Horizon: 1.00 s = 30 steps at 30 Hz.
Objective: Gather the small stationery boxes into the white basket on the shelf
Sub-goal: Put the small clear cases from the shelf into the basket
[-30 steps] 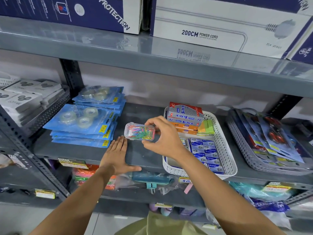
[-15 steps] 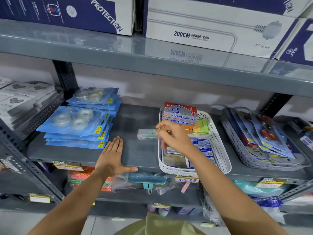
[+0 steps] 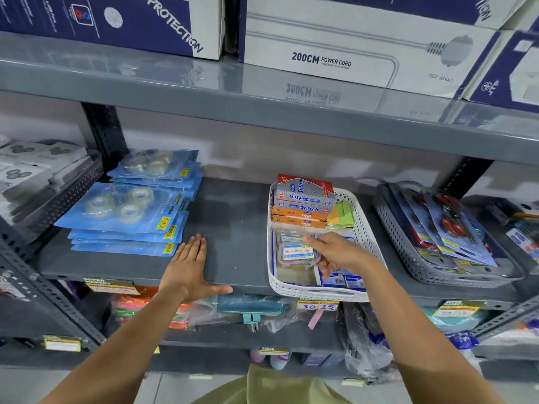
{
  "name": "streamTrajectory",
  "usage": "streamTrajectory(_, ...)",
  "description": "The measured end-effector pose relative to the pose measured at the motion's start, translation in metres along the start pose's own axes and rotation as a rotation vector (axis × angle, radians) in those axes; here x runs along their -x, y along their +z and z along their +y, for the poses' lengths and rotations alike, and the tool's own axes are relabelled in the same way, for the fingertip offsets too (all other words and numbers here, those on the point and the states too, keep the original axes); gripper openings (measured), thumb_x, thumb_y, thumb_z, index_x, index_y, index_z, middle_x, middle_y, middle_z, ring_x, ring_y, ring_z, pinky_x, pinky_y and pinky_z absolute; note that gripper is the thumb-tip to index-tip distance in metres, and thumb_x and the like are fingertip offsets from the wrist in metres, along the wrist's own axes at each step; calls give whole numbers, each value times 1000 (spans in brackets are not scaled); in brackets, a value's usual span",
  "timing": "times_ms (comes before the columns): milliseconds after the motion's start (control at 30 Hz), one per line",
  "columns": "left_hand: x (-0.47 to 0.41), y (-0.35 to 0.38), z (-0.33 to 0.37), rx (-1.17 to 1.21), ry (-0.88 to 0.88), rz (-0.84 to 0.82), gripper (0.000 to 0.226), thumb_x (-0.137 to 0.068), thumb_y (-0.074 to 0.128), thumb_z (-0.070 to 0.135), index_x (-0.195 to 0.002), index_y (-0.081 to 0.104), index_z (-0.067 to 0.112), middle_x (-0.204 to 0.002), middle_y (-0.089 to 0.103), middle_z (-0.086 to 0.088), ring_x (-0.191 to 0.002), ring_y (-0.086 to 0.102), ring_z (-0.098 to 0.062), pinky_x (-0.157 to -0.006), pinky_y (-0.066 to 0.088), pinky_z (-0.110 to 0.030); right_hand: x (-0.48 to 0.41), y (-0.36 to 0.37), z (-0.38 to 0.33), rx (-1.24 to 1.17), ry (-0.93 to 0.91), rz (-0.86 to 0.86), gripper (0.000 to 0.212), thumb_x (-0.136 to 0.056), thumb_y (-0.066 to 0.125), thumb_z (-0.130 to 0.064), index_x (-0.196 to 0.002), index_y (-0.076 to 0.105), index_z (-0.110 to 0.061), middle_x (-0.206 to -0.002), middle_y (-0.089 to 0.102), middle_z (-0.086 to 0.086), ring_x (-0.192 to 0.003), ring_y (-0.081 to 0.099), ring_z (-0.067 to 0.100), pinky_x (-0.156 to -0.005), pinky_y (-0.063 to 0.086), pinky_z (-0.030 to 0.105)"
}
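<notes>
Tape packs [image 3: 128, 211] beside flat left hand [image 3: 189, 268]

right hand [image 3: 339, 255] moved from above shelf into white basket [image 3: 364, 228]; clear clip box [image 3: 297, 255] now lowered inside basket

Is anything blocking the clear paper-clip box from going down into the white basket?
Nothing visible. The right hand holds the clear box inside the white basket, above its front section; the stacked boxes sit behind.
</notes>
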State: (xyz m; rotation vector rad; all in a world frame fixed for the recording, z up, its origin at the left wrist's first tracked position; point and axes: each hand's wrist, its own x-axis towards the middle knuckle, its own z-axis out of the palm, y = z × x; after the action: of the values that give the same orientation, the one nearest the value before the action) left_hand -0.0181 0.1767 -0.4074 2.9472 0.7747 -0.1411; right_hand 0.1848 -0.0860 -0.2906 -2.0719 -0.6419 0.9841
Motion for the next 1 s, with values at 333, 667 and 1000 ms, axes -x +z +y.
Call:
streamTrajectory(333,0,0,1,28,-1,15,151,-37,14,107,-148,-17,9,-160,-18,-6,-146,-18,-20,-118,-12,-35,-3,7,5,254,32,-46,28,-89,65,-31,-105,56,-10,-74,67,13,-47,67,14,-48,57,27)
streamTrajectory(667,0,0,0,39,-6,19,151,-37,15,107,-149,-17,10,-160,-18,-5,-146,-19,-19,-118,-12,-35,-8,14,11,421,33,46,17,-84,73,-24,-90,59,-17,-72,68,9,-52,71,17,-43,54,24)
streamTrajectory(1000,0,1,0,43,-13,17,150,-38,15,107,-148,-19,12,-159,-19,-4,-145,-20,-19,-119,-11,-35,-10,30,4,954,-167,293,48,-84,61,-53,-125,54,-31,-132,50,-3,-121,52,21,-86,49,40)
